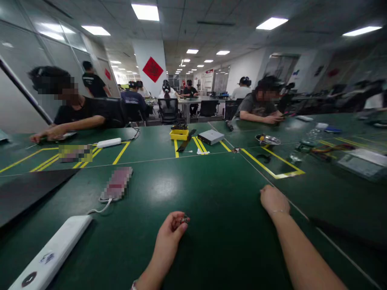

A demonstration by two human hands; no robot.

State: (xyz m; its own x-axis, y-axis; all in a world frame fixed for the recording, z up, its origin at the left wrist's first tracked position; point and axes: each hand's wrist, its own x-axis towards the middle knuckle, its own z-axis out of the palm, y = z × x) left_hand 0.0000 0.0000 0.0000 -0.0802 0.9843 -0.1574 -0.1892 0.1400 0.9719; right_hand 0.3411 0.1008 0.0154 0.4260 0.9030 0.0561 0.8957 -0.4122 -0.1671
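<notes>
One long white bar [53, 257], slanting across the lower left of a green tabletop [217, 189]; white cord [101, 209] from its far end to one phone [117, 183], lying flat, screen blurred out. Left hand [169, 233]: thumb and fingers pinched on one small part [184, 219], shiny, too small to identify, above the tabletop. One grey box [211, 137], farther back. One metal bowl [273, 140], well beyond the right hand [274, 201]: knuckles up, fingers curled under, contents if any cannot be told.
</notes>
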